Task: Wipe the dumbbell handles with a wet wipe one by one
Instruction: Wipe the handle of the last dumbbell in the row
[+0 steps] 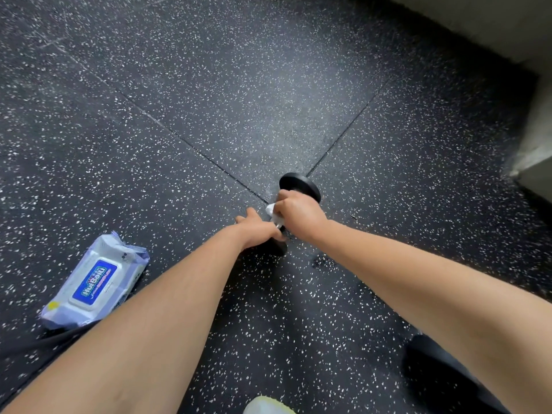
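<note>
A small black dumbbell (298,185) lies on the speckled rubber floor in the middle of the view. Its far head shows plainly; the near head is mostly hidden under my left hand (260,230), which grips that near end. My right hand (297,209) is curled around the handle with a white wet wipe (270,209) wrapped between its fingers and the metal. A short bit of shiny handle shows between the two hands.
A pack of wet wipes (95,282) with a blue label lies on the floor at the left, lid closed. A pale wall base (534,144) runs along the right edge. A shoe tip (265,406) shows at the bottom, dark clothing at bottom right.
</note>
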